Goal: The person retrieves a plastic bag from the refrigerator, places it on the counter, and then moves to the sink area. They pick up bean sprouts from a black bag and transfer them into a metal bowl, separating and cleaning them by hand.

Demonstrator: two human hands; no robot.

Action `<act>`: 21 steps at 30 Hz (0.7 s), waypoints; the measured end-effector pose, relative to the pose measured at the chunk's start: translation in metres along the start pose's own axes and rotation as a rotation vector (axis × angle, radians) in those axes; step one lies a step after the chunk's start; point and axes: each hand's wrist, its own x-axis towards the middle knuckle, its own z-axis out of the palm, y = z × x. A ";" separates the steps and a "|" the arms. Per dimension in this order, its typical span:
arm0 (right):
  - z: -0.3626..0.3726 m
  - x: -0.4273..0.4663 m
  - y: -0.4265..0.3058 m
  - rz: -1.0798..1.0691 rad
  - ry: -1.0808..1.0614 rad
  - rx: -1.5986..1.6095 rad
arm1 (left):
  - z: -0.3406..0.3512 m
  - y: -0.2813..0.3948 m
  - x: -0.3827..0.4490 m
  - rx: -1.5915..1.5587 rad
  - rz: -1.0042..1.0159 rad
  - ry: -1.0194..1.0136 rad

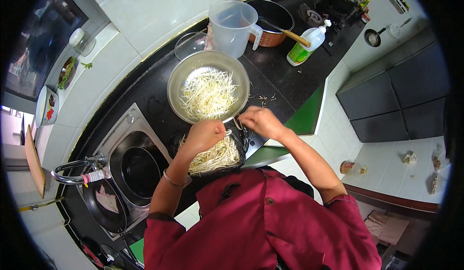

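My left hand (207,135) pinches a white bean sprout (228,132) between thumb and forefinger. It is over a black plastic bag (243,139) filled with bean sprouts (217,157), close to my body. Slightly blurred, my right hand (262,123) has its fingertips drawn together just right of the left hand. A thin brownish strand (237,124) lies by those fingertips; whether they hold it is unclear. Beyond both hands, a metal strainer bowl (174,85) contains a heap of bean sprouts (210,92).
A clear plastic jug (232,27), a brown pot (270,40) and a pump bottle (306,47) stand behind the strainer. Small scraps (266,98) lie on the black counter (272,70). At left is a steel sink (137,136) with a dark pan (139,172) and a faucet (78,165).
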 end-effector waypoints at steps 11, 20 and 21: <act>-0.003 0.021 -0.048 -0.116 -0.242 -0.077 | -0.005 0.018 0.007 0.284 0.135 -0.012; -0.002 0.018 -0.036 0.014 -0.254 0.045 | -0.004 0.017 0.011 0.186 0.096 -0.030; -0.002 0.017 -0.035 0.018 -0.245 0.030 | -0.003 0.017 0.012 0.158 0.086 -0.026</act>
